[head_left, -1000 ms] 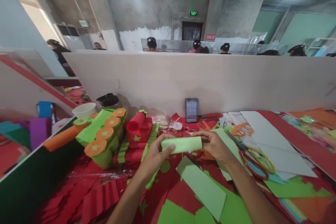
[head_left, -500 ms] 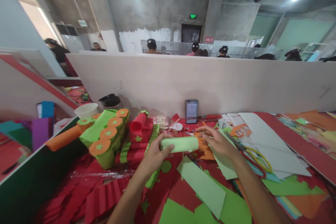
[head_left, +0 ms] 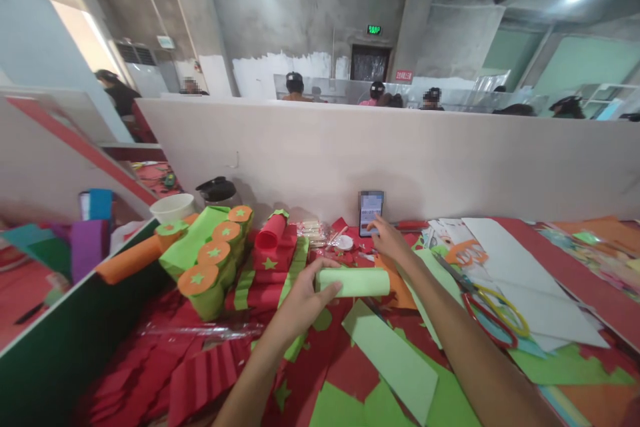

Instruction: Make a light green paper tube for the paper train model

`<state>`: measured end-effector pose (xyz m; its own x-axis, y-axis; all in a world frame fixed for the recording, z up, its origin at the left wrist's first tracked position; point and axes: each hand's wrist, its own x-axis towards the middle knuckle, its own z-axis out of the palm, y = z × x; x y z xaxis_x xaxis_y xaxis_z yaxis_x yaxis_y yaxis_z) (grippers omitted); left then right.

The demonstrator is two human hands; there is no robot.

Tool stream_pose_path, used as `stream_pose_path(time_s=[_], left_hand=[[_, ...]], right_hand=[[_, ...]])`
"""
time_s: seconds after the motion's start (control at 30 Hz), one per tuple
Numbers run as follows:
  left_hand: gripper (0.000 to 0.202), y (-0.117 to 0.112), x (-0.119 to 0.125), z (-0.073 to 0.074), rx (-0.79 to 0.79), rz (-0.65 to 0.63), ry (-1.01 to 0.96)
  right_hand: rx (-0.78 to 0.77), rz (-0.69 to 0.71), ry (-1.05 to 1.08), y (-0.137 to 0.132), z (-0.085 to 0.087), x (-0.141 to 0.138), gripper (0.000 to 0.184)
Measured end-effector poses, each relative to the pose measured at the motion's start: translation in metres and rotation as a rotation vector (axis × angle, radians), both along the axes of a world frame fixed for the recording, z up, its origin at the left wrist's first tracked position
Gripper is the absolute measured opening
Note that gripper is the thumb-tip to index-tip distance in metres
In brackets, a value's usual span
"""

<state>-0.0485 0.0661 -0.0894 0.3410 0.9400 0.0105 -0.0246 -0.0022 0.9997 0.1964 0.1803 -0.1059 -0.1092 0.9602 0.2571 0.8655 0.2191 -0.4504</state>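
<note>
1. Our left hand [head_left: 310,292] clasps the left end of a pale green roll [head_left: 367,282], its fingers clamped, thumb across the near side. The roll lies nearly level above the worktop [head_left: 299,377], and we take it as the centre of our clock.
2. Our right hand [head_left: 393,245] reaches to 12 o'clock with nothing in its grasp, fingers apart and forefinger extended over the lower screen of a phone [head_left: 371,205]. Whether the fingertip meets the glass, we cannot tell. The phone stands upright in front of a white partition [head_left: 425,157].
3. At 5 o'clock from the roll, we see a flat pale green strip [head_left: 393,360] lying over brighter green sheets [head_left: 340,407].
4. At 3 o'clock, scissors [head_left: 493,312] with red and yellow handles lie beside white sheets [head_left: 525,273]; an orange cut-out [head_left: 466,252] sits just above them.
5. At 9 o'clock, orange-topped green cylinders [head_left: 200,287] bearing green stars stand in a row. Nearer to us, between 9 and 10, rests a red model [head_left: 273,257] with a rolled tube on top.
6. Folded red strips [head_left: 205,373] fill 8 o'clock.
7. Beyond the partition, at 11 o'clock, we spot a person in a cap [head_left: 295,87].
</note>
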Motion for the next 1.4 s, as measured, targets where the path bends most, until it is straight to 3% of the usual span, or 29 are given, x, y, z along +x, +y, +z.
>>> stream_pose_path(time_s=[0.17, 0.33, 0.43, 0.6, 0.83, 1.03, 1.27, 1.4], left_hand=[[0.036, 0.001, 0.000, -0.002, -0.008, 0.007, 0.000], [0.037, -0.001, -0.003, 0.004, -0.048, 0.015, -0.018], [0.037, -0.002, -0.004, 0.009, -0.085, 0.031, -0.046], [0.040, -0.005, -0.001, 0.012, -0.161, 0.032, -0.093], [0.042, -0.009, 0.005, 0.015, -0.143, 0.038, -0.070], [0.038, -0.006, 0.005, 0.013, -0.028, 0.018, 0.059], [0.024, -0.012, 0.003, 0.018, 0.151, -0.177, 0.350], [0.029, -0.024, 0.011, 0.022, 0.290, -0.231, 0.511]], right_hand=[[0.017, -0.019, 0.049, 0.001, 0.001, 0.005, 0.025], [0.011, 0.024, 0.149, -0.017, 0.020, 0.011, 0.025], [-0.086, 0.145, 0.228, -0.045, 0.036, 0.018, 0.028], [-0.430, 0.423, 0.562, -0.093, 0.056, 0.023, 0.036], [-0.471, 0.492, 0.736, -0.113, 0.055, 0.012, 0.035], [-0.414, 0.397, 0.763, -0.112, 0.050, 0.009, 0.028], [-0.407, 0.409, 0.609, -0.120, 0.067, 0.014, 0.021], [-0.432, 0.439, 0.488, -0.128, 0.071, 0.008, 0.021]])
